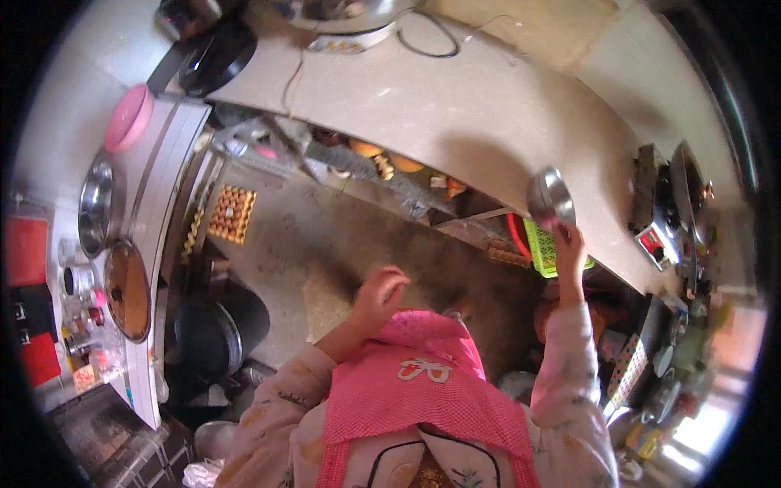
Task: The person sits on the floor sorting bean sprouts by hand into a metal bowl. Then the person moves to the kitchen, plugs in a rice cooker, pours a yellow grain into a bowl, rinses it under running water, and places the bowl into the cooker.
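A shiny metal bowl [551, 196] is tilted above the front edge of the light countertop [396, 104], with my right hand [570, 247] closed on its rim. Behind it a shadow falls on the counter. My left hand [383, 294] is in front of the pink apron [421, 390], fingers curled, and no object shows in it. A green plastic basket [545, 250] and a red rim beside it are just below the bowl, under the counter's edge.
At right stands a gas stove [658, 244] with a wok [686, 189]. An egg tray [232, 213] and a dark bin [207, 335] are on the left. A pink basin [129, 119], a steel basin [97, 207] and a round brown-surfaced pan [128, 291] line the left counter.
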Demonstrator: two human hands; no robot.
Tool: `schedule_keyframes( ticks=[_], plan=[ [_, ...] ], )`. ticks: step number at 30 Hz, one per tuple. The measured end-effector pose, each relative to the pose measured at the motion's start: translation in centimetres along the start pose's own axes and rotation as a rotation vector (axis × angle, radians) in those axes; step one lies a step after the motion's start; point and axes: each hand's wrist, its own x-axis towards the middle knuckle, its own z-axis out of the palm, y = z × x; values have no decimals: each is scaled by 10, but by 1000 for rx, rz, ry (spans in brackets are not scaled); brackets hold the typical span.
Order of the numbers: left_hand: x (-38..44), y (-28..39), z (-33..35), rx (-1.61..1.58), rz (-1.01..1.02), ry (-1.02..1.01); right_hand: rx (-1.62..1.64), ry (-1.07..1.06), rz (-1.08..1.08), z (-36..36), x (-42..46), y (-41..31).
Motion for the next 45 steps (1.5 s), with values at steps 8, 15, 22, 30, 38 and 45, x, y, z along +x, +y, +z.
schedule_keyframes(
  ticks=[8,15,22,30,38,45],
  plan=[
    [-82,-68,-90,-61,-458,384,10,175,-364,102,72,-28],
    [-115,-111,-77,-92,-539,604,-298,-606,-711,199,-28,-123],
    [-130,-149,-30,-249,-718,733,-480,-503,91,404,110,-112],
    [-173,-159,17,-418,-963,636,-278,-447,-124,445,145,-125],
    [-155,-142,-4,-452,-790,608,-444,-75,-669,325,-30,-136],
    [-105,-131,-35,-839,-1103,608,-30,-387,-750,237,-126,-166]
  ],
)
